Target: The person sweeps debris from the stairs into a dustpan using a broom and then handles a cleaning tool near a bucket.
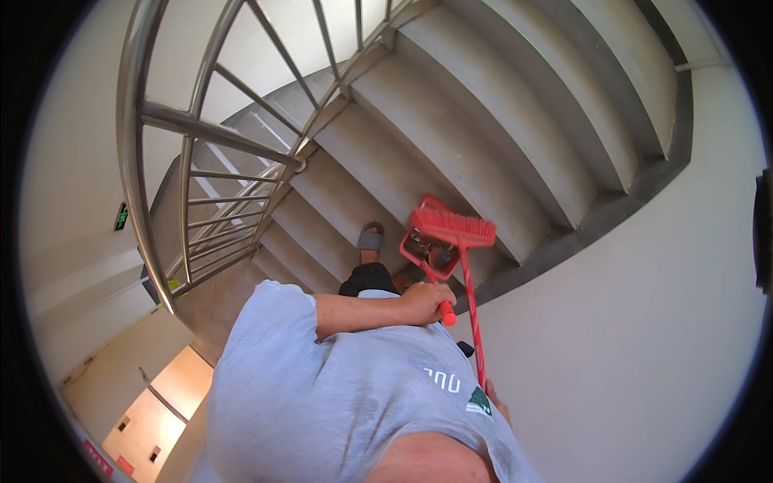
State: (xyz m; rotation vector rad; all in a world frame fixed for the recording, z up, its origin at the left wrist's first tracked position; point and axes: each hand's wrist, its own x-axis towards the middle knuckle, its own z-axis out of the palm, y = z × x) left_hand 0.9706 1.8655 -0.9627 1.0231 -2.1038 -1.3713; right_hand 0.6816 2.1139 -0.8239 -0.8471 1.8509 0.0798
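My left hand [426,302] is closed around the red handle of a dustpan, near the handle's end, in front of my shirt. The red plastic dustpan [410,247] hangs over the stairs with mixed litter [439,252] inside. A red broom [456,228] with red bristles lies across the dustpan's upper part, overlapping it in view. Its red striped handle [473,314] runs down to my right hand [499,403], which is at the handle by my side and mostly hidden behind my shirt. The fingers' grip there shows only in part.
Concrete steps [435,130] climb towards the upper right. A metal railing [196,128] borders them on the left, with another flight beyond it. A white wall [604,314] with a dark skirting band runs along the right. My sandalled foot [370,239] stands on a step.
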